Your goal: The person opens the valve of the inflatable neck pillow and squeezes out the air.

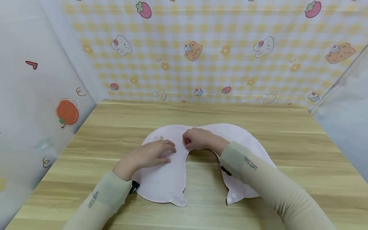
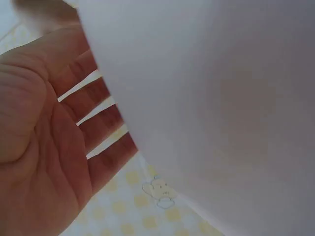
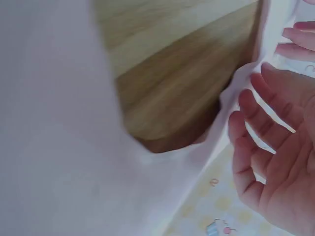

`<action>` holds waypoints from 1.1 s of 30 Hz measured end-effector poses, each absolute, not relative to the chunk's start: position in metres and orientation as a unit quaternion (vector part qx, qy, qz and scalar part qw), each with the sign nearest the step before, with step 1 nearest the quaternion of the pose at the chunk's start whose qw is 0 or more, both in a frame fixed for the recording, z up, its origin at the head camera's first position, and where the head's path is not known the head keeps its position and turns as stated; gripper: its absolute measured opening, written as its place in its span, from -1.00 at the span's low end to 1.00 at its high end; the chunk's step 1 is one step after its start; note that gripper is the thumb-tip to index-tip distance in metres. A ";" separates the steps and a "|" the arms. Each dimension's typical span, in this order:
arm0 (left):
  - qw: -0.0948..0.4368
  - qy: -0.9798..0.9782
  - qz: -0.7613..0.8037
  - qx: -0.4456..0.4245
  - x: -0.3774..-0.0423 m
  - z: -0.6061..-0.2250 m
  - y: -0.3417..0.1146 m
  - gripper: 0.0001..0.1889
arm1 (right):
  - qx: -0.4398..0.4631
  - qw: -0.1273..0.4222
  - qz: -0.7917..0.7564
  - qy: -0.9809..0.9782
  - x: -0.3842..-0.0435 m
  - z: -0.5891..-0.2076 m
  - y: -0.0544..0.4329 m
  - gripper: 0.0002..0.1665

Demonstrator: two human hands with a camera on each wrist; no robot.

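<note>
A pale pink, U-shaped cloth piece (image 1: 169, 179) lies on the wooden table, curved side away from me and two ends toward me. Each end has a small tab with a round snap. My left hand (image 1: 153, 153) is over its left lobe, fingers spread and slightly bent. At the inner curve, near the middle of the cloth, is my right hand (image 1: 198, 139), thumb and fingers loosely bent. In the right wrist view, the right hand (image 3: 283, 142) shows nothing between its fingers. The left wrist view has the left hand (image 2: 54, 118) beside the cloth, fingertips hidden behind its edge.
The wooden table (image 1: 86, 150) extends around the cloth on all sides. A yellow-checked backdrop (image 1: 212, 73) with cartoon prints stands along the far edge. White printed sheets (image 1: 37, 105) rise at the left and right sides.
</note>
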State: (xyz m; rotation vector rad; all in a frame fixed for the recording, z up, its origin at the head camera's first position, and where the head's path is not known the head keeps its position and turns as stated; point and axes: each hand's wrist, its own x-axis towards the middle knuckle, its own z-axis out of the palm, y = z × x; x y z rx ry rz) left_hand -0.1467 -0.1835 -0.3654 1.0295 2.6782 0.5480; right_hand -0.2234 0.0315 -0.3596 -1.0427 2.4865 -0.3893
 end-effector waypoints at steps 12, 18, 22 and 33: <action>0.161 0.919 0.125 0.337 -0.143 -0.367 -0.188 -0.47 | -0.407 0.218 -0.152 0.874 -0.227 -0.377 0.023 -0.85; 0.174 0.919 0.127 0.330 -0.139 -0.368 -0.202 -0.38 | -0.415 0.229 -0.158 0.866 -0.230 -0.376 0.022 -0.78; 0.180 0.917 0.130 0.331 -0.132 -0.370 -0.211 -0.35 | -0.393 0.250 -0.154 0.871 -0.232 -0.376 0.020 -0.69; 0.192 0.916 0.072 0.344 -0.115 -0.371 -0.224 -0.31 | -0.385 0.260 -0.103 0.880 -0.236 -0.374 0.016 -0.31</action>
